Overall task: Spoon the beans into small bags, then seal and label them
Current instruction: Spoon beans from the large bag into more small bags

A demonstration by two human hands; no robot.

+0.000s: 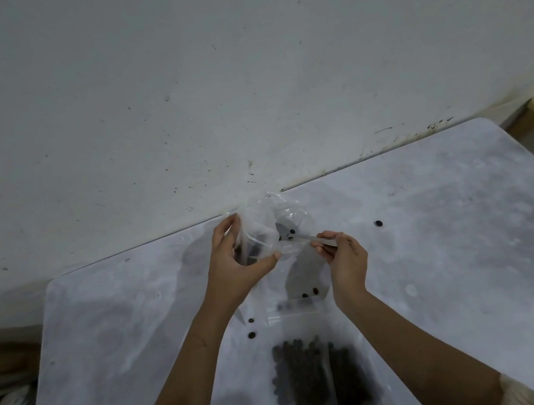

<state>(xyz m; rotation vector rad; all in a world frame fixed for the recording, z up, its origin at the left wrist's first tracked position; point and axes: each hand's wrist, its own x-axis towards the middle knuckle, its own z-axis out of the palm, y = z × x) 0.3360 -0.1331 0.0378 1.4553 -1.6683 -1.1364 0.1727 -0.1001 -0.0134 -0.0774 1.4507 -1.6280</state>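
In the middle of the frame the left hand (236, 262) is gripping a small clear bag (282, 212), fingers and thumb curled round its crumpled plastic, holding it just above the grey table (455, 243) with its mouth facing right. The right hand (343, 256) is pinching the handle of a metal spoon (300, 238) narrowly between thumb and fingertips. The spoon's long axis is lying nearly level across the frame, its bowl end pointing left into the bag. The bowl itself is blurring behind the plastic, with a few dark beans (292, 231) showing around it.

At lower centre, filled bags (306, 380) of dark beans are lying flat, long axis running up the frame. A strip near their top edge is too blurred to read. Loose beans (378, 223) are lying scattered on the table. Both forearms are being cut off by the bottom edge.
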